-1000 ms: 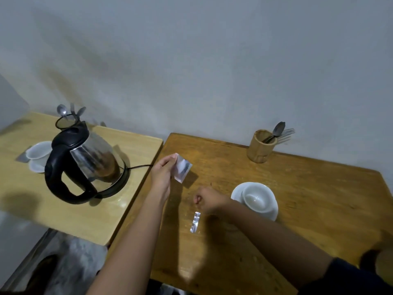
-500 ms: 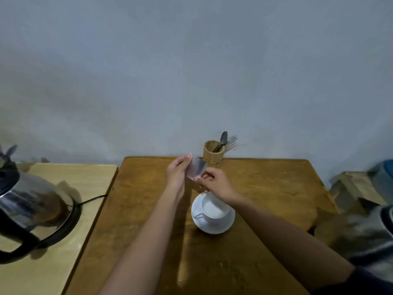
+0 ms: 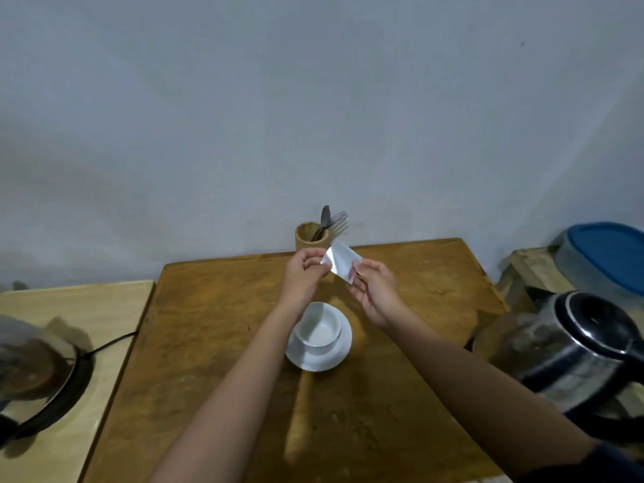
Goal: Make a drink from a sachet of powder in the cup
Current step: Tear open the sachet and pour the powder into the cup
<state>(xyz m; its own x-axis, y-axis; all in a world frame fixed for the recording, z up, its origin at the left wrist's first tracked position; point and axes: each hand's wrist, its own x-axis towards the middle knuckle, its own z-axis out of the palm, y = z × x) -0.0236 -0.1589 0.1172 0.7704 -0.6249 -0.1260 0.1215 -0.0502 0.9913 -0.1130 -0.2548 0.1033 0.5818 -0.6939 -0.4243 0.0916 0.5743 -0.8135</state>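
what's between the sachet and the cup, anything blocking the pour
Nothing visible. The sachet is pinched by the left hand and right hand above the table, and the cup sits open on its saucer just nearer the person, with only the left wrist beside its rim.

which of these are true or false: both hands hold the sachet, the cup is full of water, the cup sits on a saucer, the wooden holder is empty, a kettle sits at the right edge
1. Both hands hold the sachet. True: the left hand and the right hand each pinch an edge of the silver sachet, beyond the cup.
2. The cup is full of water. False: the white cup shows no liquid inside.
3. The cup sits on a saucer. True: it rests on a white saucer.
4. The wooden holder is empty. False: the wooden holder holds a spoon and forks.
5. A kettle sits at the right edge. True: a glass kettle with a black lid.
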